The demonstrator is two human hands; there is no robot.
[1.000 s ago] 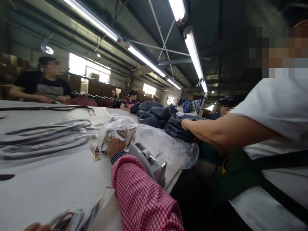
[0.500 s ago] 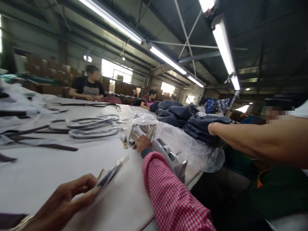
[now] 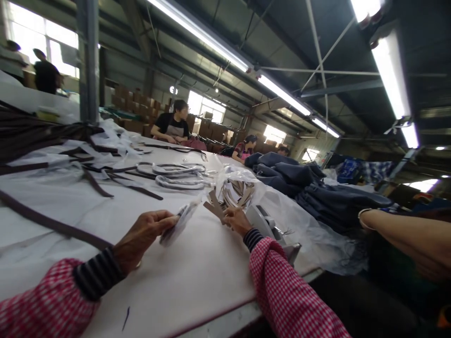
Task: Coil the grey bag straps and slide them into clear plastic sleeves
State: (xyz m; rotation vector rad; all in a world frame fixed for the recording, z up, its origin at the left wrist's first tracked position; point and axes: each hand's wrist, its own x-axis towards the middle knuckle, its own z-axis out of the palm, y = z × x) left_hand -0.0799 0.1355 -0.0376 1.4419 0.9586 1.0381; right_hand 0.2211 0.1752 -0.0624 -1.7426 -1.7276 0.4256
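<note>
My left hand (image 3: 143,234) pinches a small clear plastic packet (image 3: 181,220) with something dark inside, tilted above the white table. My right hand (image 3: 237,219) is closed on a few flat grey-brown strips (image 3: 215,206), which fan out to the left of its fingers. Just behind that hand, an open clear plastic bag (image 3: 236,174) holds a bundle of similar strips (image 3: 239,190). Next to my right wrist stands a grey tape dispenser (image 3: 262,220).
Long dark straps (image 3: 52,223) lie across the left side, near plastic-wrapped grey loops (image 3: 179,180). Dark blue folded fabric (image 3: 338,202) is piled at right. A co-worker's arm (image 3: 405,234) reaches in there. Another person (image 3: 172,124) sits across the table (image 3: 197,277).
My right hand has drawn back slightly from the bag, with strips now showing in its fingers. My left hand has moved up and nearer to it with the packet. The view has swung left.
</note>
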